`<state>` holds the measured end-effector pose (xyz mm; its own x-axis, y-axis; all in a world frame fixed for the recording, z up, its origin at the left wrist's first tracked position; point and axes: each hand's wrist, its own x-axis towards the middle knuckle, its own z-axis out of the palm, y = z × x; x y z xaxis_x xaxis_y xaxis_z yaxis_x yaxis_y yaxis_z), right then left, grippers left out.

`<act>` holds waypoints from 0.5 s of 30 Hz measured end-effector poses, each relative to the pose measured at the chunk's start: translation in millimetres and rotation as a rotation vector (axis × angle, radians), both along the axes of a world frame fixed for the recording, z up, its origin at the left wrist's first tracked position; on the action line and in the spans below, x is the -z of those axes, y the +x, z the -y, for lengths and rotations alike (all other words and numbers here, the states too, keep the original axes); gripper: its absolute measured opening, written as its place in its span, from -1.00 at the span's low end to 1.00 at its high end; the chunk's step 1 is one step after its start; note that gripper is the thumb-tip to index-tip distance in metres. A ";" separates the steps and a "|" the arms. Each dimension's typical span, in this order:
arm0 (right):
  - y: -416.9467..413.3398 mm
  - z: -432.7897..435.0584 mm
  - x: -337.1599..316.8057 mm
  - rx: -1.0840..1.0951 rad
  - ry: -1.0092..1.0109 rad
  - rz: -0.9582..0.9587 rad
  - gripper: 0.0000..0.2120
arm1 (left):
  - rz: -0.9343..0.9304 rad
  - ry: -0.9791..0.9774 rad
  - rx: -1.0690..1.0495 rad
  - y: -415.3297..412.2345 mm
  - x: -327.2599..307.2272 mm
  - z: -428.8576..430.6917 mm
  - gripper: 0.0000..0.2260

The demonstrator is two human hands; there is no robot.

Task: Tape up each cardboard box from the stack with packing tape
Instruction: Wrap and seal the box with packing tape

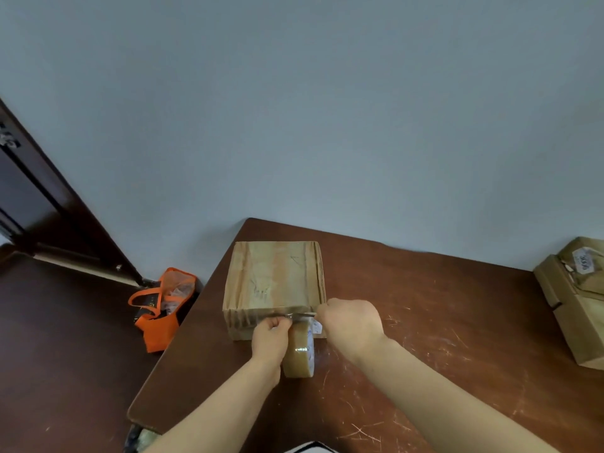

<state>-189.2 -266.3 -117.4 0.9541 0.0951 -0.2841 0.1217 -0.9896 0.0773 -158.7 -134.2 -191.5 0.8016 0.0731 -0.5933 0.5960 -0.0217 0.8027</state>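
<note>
A cardboard box (276, 282) sits near the far left corner of a scratched brown table (425, 322), its top and near face already glossy with overlapping bands of tape. Against its near face stands a roll of packing tape (299, 353), upright on its edge, its lower rim at the tabletop. The left hand (270, 336) is pressed to the roll's left side, fingers curled together and gripping it at its upper part, just at the box's near top edge. The right hand (352, 323) comes in from the other side, fingers folded shut around a thin metal blade (299, 316) (scissors or a knife, too small and blurred to tell), whose tip points left across the top of the roll towards the left hand's knuckles. The two hands are close together, with only the roll and the blade between them. At the table's right edge, well apart from them, lies a stack of other taped boxes (575, 302), one bearing a white label. On the dark floor to the left of the table an orange bag (161, 310) rests against the pale blue-grey wall (327, 109), near a dark wooden door (39, 204).
</note>
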 end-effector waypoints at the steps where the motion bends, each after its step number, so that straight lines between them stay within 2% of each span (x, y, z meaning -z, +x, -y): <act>1: 2.6 -0.6 -0.6 -0.014 -0.029 -0.007 -0.73 | 0.002 0.000 -0.001 0.4 -0.2 -0.1 -0.91; 4: 6.5 -3.8 -4.7 -0.048 -0.082 -0.024 -0.80 | 0.015 0.011 0.002 2.5 0.0 0.1 -0.91; 7: 7.7 -9.2 -2.7 -0.082 -0.133 -0.029 -0.69 | 0.036 0.046 -0.004 4.3 0.8 1.6 -0.90; 9: 5.3 -6.2 6.6 -0.038 -0.132 -0.042 -0.74 | 0.046 0.063 -0.001 4.7 2.5 1.3 -0.89; 12: -8.5 14.2 37.3 0.165 0.053 -0.070 -0.80 | 0.055 0.093 0.024 5.1 3.4 -1.7 -0.89; 15: -42.3 45.0 79.8 0.364 0.276 -0.165 -0.72 | 0.071 0.126 0.047 6.5 5.1 -3.3 -0.89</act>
<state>-231.4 -311.3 -197.2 0.8836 -0.1430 -0.4458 -0.2474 -0.9510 -0.1853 -152.1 -130.8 -196.6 0.8457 0.1053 -0.5231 0.5335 -0.1516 0.8321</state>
